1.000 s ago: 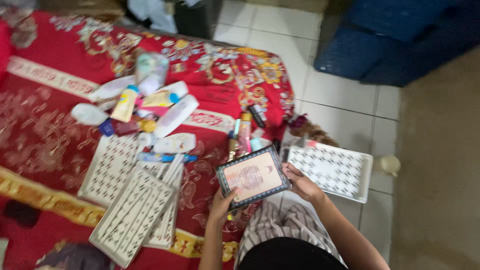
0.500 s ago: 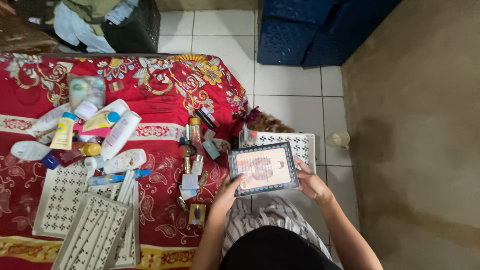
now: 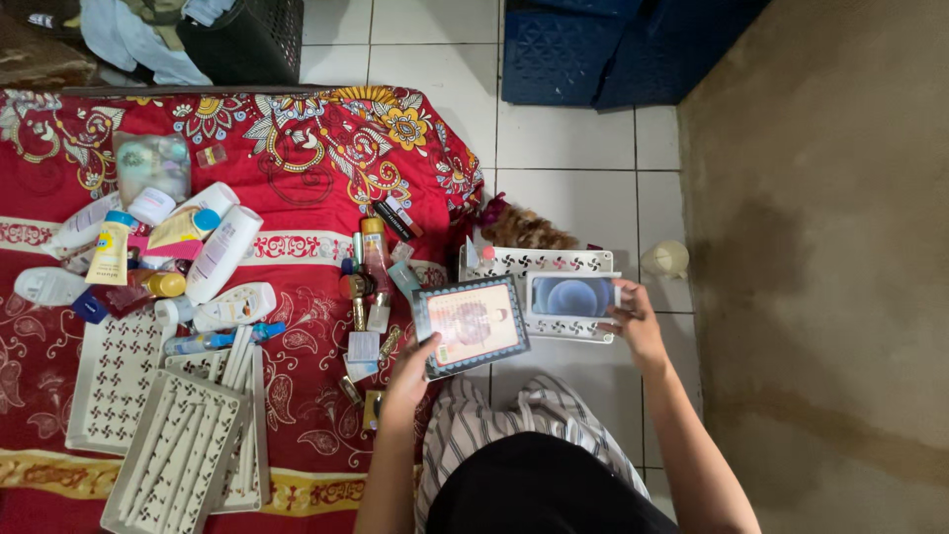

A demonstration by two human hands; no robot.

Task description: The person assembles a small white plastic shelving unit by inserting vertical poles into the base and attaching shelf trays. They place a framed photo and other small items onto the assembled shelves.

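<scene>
A flat box (image 3: 471,326) is gripped at its lower-left corner by the left hand (image 3: 413,368), over the bedspread (image 3: 306,158) edge. A phone (image 3: 573,296), long axis sideways, is pinched by the right hand (image 3: 635,321) just beside it, above a white tray (image 3: 539,263).

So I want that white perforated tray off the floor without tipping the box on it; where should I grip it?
Grip the white tray at its bare left short end, coming from the bed side: the right hand and small box occupy its right end, so lift it level.
</scene>
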